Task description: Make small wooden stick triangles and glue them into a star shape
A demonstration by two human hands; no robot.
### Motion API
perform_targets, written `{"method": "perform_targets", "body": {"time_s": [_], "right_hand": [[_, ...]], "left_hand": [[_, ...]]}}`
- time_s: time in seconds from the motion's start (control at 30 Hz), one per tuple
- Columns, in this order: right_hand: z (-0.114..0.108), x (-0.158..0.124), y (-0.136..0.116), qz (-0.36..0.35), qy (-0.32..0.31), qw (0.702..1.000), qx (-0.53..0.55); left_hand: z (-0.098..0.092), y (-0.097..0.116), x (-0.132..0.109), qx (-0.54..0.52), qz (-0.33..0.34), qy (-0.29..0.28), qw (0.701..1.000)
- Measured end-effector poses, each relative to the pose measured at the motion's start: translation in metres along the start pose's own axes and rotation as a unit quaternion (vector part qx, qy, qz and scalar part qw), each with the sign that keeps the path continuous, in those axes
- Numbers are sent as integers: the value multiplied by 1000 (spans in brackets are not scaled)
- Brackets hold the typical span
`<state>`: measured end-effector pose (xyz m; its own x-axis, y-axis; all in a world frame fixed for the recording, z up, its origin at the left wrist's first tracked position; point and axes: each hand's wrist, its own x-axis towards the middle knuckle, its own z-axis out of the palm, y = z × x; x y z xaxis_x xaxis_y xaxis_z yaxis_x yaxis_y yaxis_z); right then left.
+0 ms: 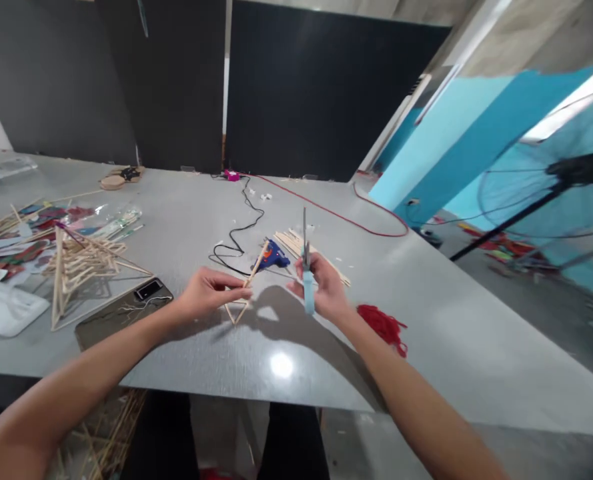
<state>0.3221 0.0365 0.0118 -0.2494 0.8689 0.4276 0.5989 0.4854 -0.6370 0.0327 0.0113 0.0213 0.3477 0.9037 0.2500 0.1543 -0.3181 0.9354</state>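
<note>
Between the fingers of my left hand (216, 293) is a wooden stick (257, 262), tilted up to the right. Just below that hand a small triangular stick frame (235, 316) shows, partly hidden by the fingers; whether it is joined to the stick I cannot tell. My right hand (323, 287) grips a pair of scissors (308, 287) with light blue handles, the blades pointing up and away from me. Behind the two hands lies a blue glue gun (275, 256) with an orange trigger. Loose wooden sticks (291, 241) lie beside it, partly behind the right hand.
Red yarn (383, 327) lies right of my right forearm. At left are a stick structure (83, 263), colourful scraps (21, 240), a white object (9, 308) and a dark board (126, 313). A black cord (236, 233) and a red cable (321, 208) cross the table. A fan (576, 170) stands right.
</note>
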Motion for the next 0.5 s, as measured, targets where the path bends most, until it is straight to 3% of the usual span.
{"method": "perform_targets", "body": {"time_s": [0.17, 0.3, 0.5], "right_hand": [[3, -18, 14, -150, 39, 988, -14], [5, -19, 21, -214, 58, 970, -102], [8, -23, 11, -282, 117, 937, -169]], "left_hand": [[-3, -6, -1, 118, 158, 28, 980], [-10, -3, -2, 188, 185, -47, 963], [-10, 5, -6, 216, 238, -57, 945]]}}
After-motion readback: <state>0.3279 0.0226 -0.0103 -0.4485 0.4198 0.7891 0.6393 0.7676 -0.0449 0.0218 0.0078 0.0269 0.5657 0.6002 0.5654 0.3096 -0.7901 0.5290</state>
